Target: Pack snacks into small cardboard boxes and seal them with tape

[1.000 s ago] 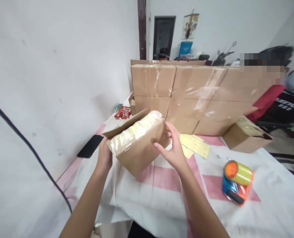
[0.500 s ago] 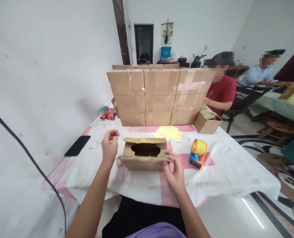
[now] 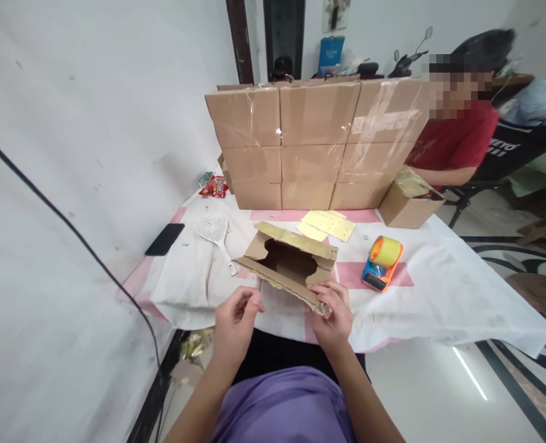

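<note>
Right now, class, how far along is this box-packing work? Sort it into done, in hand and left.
Done: taped boxes are stacked at the table's far side. In hand: the right hand pinches the open carton by its near flap; the left hand is off it. Left: that carton is unsealed, and the tape dispenser lies untouched.

We see a stack of taped boxes (image 3: 316, 144) at the back, w/ a tape roller (image 3: 382, 263), yellow sheets (image 3: 331, 225), a phone (image 3: 165, 239) & a white scoop (image 3: 216, 232) nearby.
</note>
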The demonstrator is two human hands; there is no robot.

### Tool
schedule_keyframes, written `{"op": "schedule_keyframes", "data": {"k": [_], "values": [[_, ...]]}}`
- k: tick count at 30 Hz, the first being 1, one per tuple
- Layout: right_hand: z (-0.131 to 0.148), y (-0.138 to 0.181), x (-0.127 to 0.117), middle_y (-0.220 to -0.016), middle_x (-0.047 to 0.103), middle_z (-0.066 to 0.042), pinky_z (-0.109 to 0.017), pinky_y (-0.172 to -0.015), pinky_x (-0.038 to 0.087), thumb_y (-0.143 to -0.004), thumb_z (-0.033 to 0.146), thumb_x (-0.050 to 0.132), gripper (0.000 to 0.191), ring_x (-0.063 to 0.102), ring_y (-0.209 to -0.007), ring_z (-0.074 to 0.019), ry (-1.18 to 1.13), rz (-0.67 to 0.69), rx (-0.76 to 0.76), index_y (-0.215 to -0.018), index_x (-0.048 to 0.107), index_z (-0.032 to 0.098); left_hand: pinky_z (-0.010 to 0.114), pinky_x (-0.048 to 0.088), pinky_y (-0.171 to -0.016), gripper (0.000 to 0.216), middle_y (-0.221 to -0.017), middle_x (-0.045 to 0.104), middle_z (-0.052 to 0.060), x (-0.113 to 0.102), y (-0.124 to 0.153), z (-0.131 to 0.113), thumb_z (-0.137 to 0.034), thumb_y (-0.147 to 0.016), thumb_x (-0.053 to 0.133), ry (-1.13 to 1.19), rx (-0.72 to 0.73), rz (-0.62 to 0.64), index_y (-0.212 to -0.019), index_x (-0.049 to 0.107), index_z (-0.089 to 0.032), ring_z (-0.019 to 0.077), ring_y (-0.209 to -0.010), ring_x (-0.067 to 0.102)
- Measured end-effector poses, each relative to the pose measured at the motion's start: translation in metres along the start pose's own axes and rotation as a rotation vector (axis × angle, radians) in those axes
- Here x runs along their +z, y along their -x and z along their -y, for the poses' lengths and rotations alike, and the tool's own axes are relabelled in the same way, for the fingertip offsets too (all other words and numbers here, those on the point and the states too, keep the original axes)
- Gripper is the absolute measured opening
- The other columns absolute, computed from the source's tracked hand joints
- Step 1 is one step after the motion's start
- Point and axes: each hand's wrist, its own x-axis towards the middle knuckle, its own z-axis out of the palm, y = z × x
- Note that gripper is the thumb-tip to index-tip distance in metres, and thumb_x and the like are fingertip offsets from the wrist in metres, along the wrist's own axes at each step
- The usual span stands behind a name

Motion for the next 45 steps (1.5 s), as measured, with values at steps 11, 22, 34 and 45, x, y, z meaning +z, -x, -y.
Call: {"op": "schedule_keyframes", "data": {"k": [11, 22, 34, 45], "values": [[0.009, -0.008, -0.004, -0.103, 0.078, -0.005, -0.049, -0.081, 0.057, -0.086, 0.008, 0.057, 0.026, 0.067, -0.094, -0.0251, 0.109, 0.094, 0.012, -0.100, 0.060, 0.029, 0.025, 0.035, -0.050, 0.037, -0.069, 0.069, 0.002, 0.023, -0.021, -0.004, -0.049, -0.093, 0.058, 0.369, -0.224, 0.218, -0.075, 0.061, -0.017, 0.0079, -0.049, 0.045], [0.018, -0.015, -0.020, -0.119, 0.075, -0.006, -0.046, -0.087, 0.048, -0.093, 0.006, 0.049, 0.049, 0.067, -0.104, -0.0245, 0.211, 0.319, -0.066, -0.130, 0.064, 0.033, 0.024, 0.022, -0.044, 0.031, -0.069, 0.073, 0.008, 0.022, -0.027, -0.018, -0.046, -0.076, 0.053, 0.377, -0.473, 0.329, -0.073, 0.061, -0.016, 0.0092, -0.040, 0.050], [0.086, -0.113, -0.019, -0.109, 0.076, -0.012, -0.041, -0.091, 0.042, -0.099, 0.033, 0.055, 0.034, 0.068, -0.100, -0.0268, 0.418, 1.031, 0.095, -0.126, 0.065, 0.015, 0.028, 0.032, -0.054, 0.030, -0.052, 0.044, -0.005, 0.025, -0.008, -0.018, -0.033, -0.085, 0.048, 0.052, -0.129, 0.218, -0.057, 0.042, -0.023, 0.0126, -0.053, 0.041], [0.099, -0.136, -0.008, -0.087, 0.069, -0.006, -0.028, -0.067, 0.034, -0.101, 0.022, 0.045, 0.019, 0.063, -0.077, -0.0179, 0.425, 1.224, 0.119, -0.098, 0.063, 0.016, 0.028, 0.028, -0.055, 0.030, -0.056, 0.043, -0.004, 0.020, -0.011, -0.024, -0.033, -0.090, 0.047, 0.025, 0.064, 0.201, -0.062, 0.043, -0.023, 0.0127, -0.054, 0.038]]}}
